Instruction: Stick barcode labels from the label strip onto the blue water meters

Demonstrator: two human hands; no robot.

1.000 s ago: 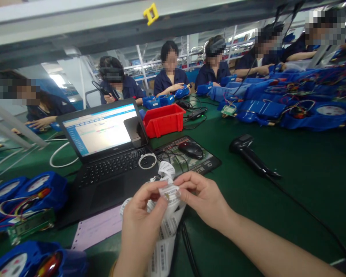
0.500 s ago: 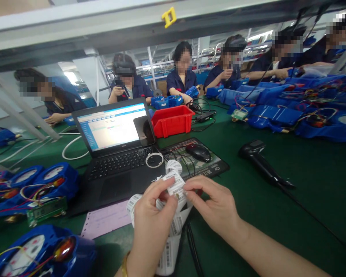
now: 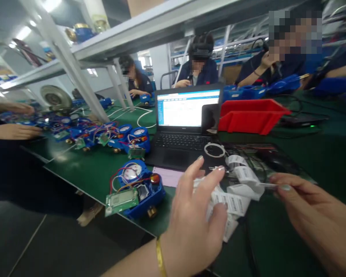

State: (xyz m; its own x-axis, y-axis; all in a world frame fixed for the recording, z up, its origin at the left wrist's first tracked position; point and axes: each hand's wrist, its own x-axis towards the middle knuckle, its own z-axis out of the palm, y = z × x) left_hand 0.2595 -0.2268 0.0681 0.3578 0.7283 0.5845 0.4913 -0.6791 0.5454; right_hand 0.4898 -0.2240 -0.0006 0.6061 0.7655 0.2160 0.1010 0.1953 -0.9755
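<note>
My left hand [image 3: 197, 207], with a yellow band at the wrist, has its fingers spread and appears to hold nothing. It hovers over a curling strip of white barcode labels [image 3: 232, 203] and hides part of it. To the right, my right hand [image 3: 311, 207] pinches the strip's edge between thumb and forefinger. The strip loops up towards the laptop [image 3: 187, 140]. Left of my left hand sits a blue meter-like unit [image 3: 135, 190] with wires, a green circuit board and a brass fitting. A pink paper sheet [image 3: 168, 177] lies partly behind my fingers.
A red bin [image 3: 250, 117] stands right of the laptop. A dark mouse [image 3: 278, 159] rests on its mat. More blue wired units [image 3: 103, 134] line the bench at left. Another person's hands [image 3: 14, 130] are at far left; several people sit across the bench.
The view has swung left. My left hand has let go of the labels and opened, moving away from my right hand, which keeps its pinch on the strip.
</note>
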